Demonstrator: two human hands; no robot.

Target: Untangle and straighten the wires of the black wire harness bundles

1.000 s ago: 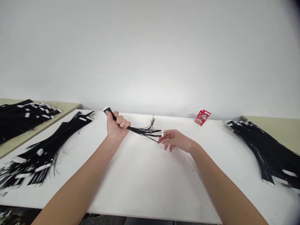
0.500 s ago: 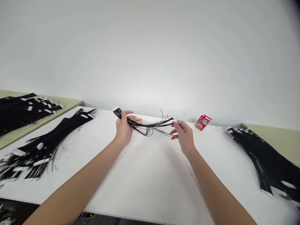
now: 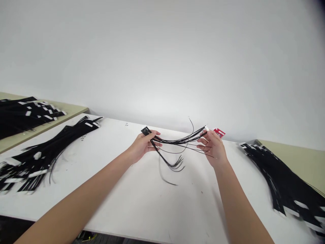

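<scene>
A black wire harness (image 3: 175,141) stretches between my two hands above the white table. My left hand (image 3: 143,145) pinches it beside the connector at its left end, thumb on top. My right hand (image 3: 214,145) grips a small white connector (image 3: 207,128) at the other end between thumb and fingertips. Several loose wires (image 3: 175,165) hang down and curl between the hands, and one thin wire sticks up near the right hand.
Black harness bundles with white connectors lie on the left of the table (image 3: 152,210), on a beige surface (image 3: 73,110) at far left, and at right (image 3: 286,176). A red packet (image 3: 219,133) sits behind my right hand.
Both hands have moved right with the harness. A group of loose wires now hangs below it, and my right hand partly covers the red packet.
</scene>
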